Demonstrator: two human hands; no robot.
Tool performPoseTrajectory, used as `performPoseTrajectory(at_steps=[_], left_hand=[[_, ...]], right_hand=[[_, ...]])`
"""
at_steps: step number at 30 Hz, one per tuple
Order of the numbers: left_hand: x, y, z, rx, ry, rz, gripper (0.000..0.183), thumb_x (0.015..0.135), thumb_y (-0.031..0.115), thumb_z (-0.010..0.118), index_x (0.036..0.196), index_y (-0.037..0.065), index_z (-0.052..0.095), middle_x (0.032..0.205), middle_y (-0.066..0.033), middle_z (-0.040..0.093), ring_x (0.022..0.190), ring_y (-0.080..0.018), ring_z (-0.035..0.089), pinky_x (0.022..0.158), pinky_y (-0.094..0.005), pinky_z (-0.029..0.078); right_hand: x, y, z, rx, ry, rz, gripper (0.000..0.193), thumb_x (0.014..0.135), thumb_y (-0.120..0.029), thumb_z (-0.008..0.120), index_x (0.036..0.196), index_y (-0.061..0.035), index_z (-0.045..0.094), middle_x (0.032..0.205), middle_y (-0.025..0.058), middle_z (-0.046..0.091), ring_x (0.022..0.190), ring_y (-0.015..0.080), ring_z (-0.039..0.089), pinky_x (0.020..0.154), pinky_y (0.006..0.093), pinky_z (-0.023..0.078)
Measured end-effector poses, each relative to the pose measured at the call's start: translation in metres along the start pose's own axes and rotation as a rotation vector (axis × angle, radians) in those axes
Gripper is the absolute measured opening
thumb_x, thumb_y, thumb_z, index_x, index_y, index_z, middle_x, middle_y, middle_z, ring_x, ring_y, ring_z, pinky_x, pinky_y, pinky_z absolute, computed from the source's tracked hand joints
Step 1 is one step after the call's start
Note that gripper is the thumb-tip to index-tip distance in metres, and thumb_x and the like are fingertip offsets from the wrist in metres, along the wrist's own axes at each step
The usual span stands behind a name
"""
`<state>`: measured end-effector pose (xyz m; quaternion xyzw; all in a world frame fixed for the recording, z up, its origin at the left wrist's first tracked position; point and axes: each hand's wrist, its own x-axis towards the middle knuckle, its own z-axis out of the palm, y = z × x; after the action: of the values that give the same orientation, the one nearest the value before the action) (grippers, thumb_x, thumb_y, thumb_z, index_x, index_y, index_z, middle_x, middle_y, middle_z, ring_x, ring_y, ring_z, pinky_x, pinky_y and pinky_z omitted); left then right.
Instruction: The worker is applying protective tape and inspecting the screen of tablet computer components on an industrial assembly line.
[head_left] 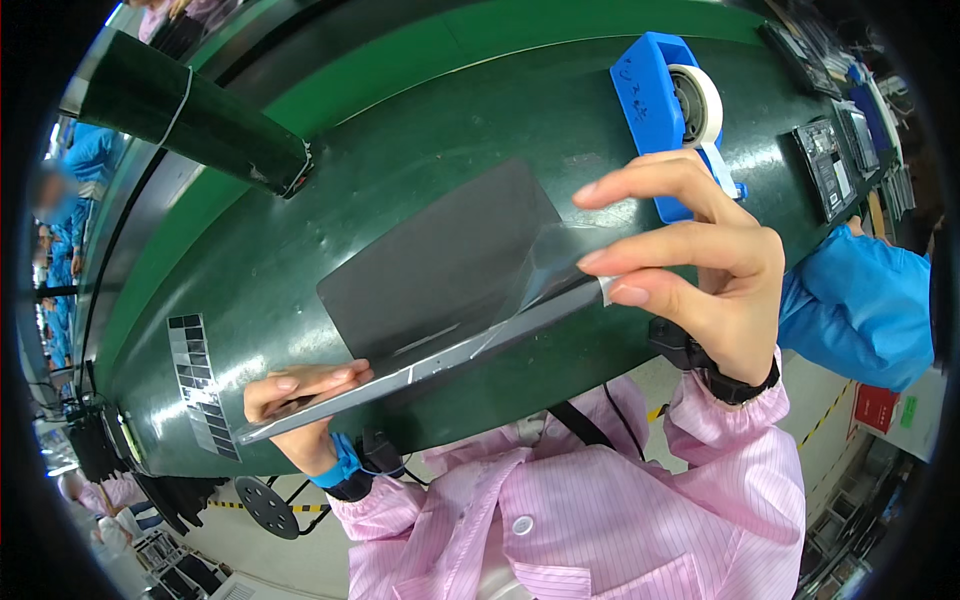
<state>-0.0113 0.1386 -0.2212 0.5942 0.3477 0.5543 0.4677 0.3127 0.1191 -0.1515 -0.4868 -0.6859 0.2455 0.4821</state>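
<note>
A thin, flat grey device (450, 362), seen nearly edge-on and tablet-like, is tilted above the table with its left end lower. My left hand (300, 400) is closed around that end, thumb and fingers on either side. At the other end, my right hand (725, 260) pinches a small whitish tab between thumb and index finger, its other fingers raised. A clear film (565, 255) stands partly away from the device's upper face beside those fingertips. Beneath lies a dark grey rectangular mat (430, 250). The device's underside is hidden.
On the green table (400, 130) stands a blue tape dispenser (643, 95) with a whitish roll. A sheet of dark labels (200, 385) lies at left. A green post (200, 115) rises far left. Opened devices (825, 165) lie far right, near a person's blue sleeve (860, 305).
</note>
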Motion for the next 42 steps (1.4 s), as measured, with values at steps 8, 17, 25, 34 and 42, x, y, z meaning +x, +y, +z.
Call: performPoseTrajectory(at_steps=[8,17,25,34,42], left_hand=[[0.003,-0.002,0.001,-0.001,-0.148,0.080,0.046,0.073,0.016,0.070,0.104,0.007,0.037,0.080,-0.0174,0.064,0.075,-0.0285,0.063,0.068,-0.0517,0.054],[0.009,0.000,0.009,-0.100,-0.120,0.148,0.036,0.070,-0.009,0.064,0.097,0.002,0.042,0.076,-0.0278,0.061,0.070,-0.0390,0.064,0.059,-0.0452,0.056],[0.009,0.003,0.009,-0.123,-0.126,0.118,0.031,0.072,-0.008,0.064,0.094,0.001,0.043,0.079,-0.0292,0.061,0.072,-0.0403,0.063,0.063,-0.0464,0.055],[0.008,0.001,0.010,-0.118,-0.145,0.134,0.029,0.072,-0.007,0.064,0.092,0.000,0.045,0.078,-0.0287,0.061,0.072,-0.0402,0.064,0.063,-0.0454,0.055],[0.007,0.003,0.011,-0.143,-0.095,0.080,0.029,0.073,-0.006,0.063,0.094,0.000,0.045,0.079,-0.0304,0.061,0.074,-0.0408,0.063,0.064,-0.0458,0.055]], right_hand=[[-0.001,-0.006,-0.006,-0.177,-0.076,-0.062,0.018,0.058,-0.013,0.071,0.072,-0.0043,0.067,0.079,0.0065,0.064,0.086,0.0243,0.053,0.088,0.0415,0.033],[-0.002,0.007,-0.006,-0.011,-0.140,-0.090,0.038,0.064,-0.026,0.073,0.091,-0.0013,0.061,0.097,0.0101,0.061,0.093,0.0234,0.055,0.090,0.0390,0.034],[0.016,0.021,0.001,0.763,-0.364,0.537,0.051,0.090,-0.037,0.047,0.122,0.0022,0.038,0.110,0.0191,0.056,0.090,0.0272,0.062,0.083,0.0341,0.045],[0.025,0.017,0.006,0.869,-0.304,0.734,0.051,0.083,-0.017,0.055,0.124,0.0046,0.034,0.083,0.0119,0.061,0.074,0.0206,0.064,0.065,0.0275,0.051],[0.020,0.014,-0.005,0.862,-0.094,0.555,0.051,0.079,-0.005,0.058,0.123,0.0061,0.035,0.079,0.0109,0.061,0.070,0.0251,0.065,0.068,0.0324,0.053]])
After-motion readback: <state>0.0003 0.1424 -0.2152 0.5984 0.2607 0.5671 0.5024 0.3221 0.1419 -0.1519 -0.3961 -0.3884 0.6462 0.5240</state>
